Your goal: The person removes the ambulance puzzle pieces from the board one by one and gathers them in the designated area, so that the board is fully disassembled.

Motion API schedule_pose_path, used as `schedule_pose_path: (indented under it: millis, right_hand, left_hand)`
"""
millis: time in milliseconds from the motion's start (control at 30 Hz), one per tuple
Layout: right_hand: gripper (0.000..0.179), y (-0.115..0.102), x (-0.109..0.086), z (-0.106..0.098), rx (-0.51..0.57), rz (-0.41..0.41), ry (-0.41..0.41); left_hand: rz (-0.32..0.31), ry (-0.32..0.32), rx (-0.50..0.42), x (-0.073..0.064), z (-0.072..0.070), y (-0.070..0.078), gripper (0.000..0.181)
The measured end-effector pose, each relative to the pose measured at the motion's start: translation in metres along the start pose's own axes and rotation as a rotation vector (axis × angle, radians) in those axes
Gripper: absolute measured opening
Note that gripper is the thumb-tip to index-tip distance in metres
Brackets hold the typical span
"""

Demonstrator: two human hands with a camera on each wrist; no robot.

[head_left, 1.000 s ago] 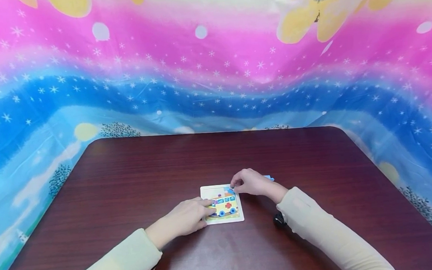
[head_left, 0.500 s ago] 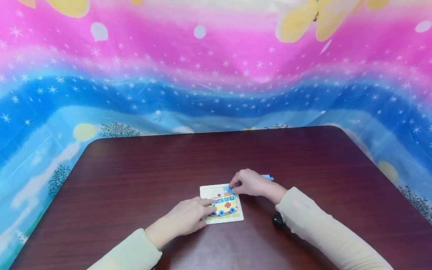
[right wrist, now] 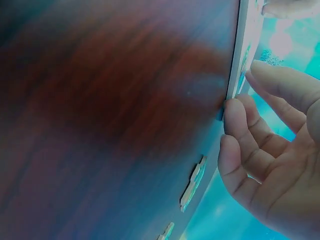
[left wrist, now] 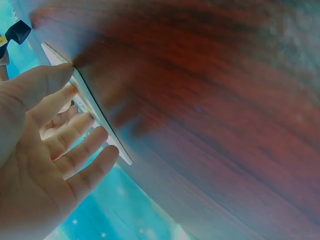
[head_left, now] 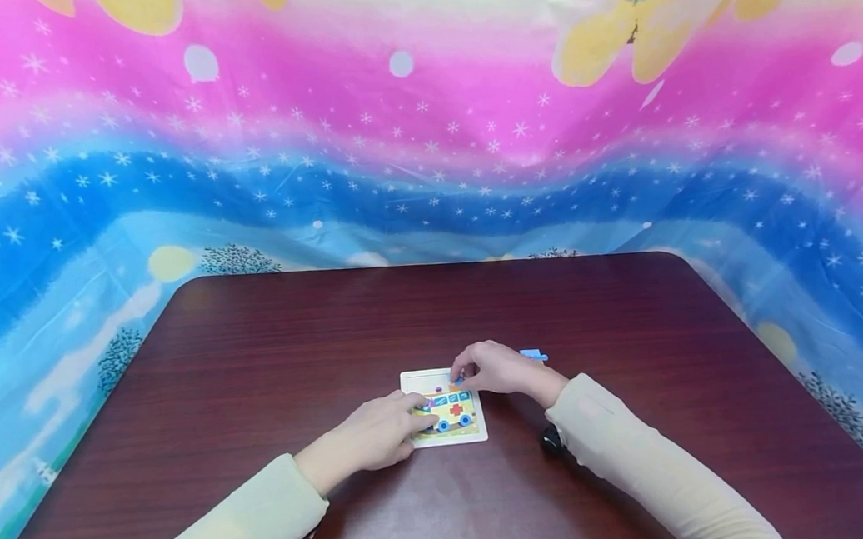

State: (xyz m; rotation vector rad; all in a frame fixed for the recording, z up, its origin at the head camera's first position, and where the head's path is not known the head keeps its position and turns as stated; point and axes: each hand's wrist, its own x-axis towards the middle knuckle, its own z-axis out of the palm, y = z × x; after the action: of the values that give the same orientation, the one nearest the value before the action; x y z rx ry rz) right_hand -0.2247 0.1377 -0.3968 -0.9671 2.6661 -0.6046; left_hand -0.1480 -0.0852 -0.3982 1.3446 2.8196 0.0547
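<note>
A small jigsaw puzzle in a white tray (head_left: 482,430) lies on the table, showing a yellow ambulance with a red cross. My left hand (head_left: 375,430) rests on the puzzle's left side, its fingers laid over the picture. In the left wrist view, the left thumb (left wrist: 52,79) is at the tray's near edge. At the upper right of the tray, my right hand (head_left: 494,367) pinches a small blue puzzle piece (head_left: 456,380) between thumb and fingertips. Most of that piece is hidden by the fingers. The tray's top strip (head_left: 420,380) shows pale bare backing.
Beyond the right wrist, a loose blue puzzle piece (head_left: 533,354) lies on the dark wood table (head_left: 316,336). Two loose pieces show in the right wrist view, one nearer (right wrist: 193,184) and one at the lower edge (right wrist: 166,231). A patterned cloth (head_left: 423,153) hangs behind the table.
My right hand has shifted slightly left along the tray's top, with the blue piece now at its fingertips, away from the upper right corner. The left hand has barely moved.
</note>
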Motion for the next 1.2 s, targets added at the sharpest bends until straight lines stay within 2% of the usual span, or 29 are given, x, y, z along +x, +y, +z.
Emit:
schedule_pose_path:
  millis: [233, 467, 733, 933, 1200]
  right_hand:
    - [0.007, 0.0007, 0.0032, 0.0023, 0.060, -0.021, -0.042]
    - [0.004, -0.0012, 0.0024, -0.0002, 0.119, -0.015, -0.029]
    - [0.015, 0.0014, 0.0057, 0.0010, 0.167, 0.052, 0.015]
    - [0.010, 0.0032, 0.0071, 0.0008, 0.188, 0.073, 0.053]
    - [0.013, 0.0058, 0.0060, 0.0002, 0.273, 0.150, 0.045]
  left_hand:
    - [0.003, 0.000, 0.003, 0.0004, 0.0012, -0.0006, 0.044]
    - [0.007, -0.004, 0.000, 0.0011, 0.0021, -0.0020, 0.044]
    - [0.004, -0.013, 0.002, 0.0011, 0.0009, -0.0017, 0.043]
    - [0.001, -0.012, -0.015, 0.0021, -0.0021, 0.0005, 0.044]
    - [-0.001, -0.016, 0.004, 0.0046, -0.0029, 0.0011, 0.044]
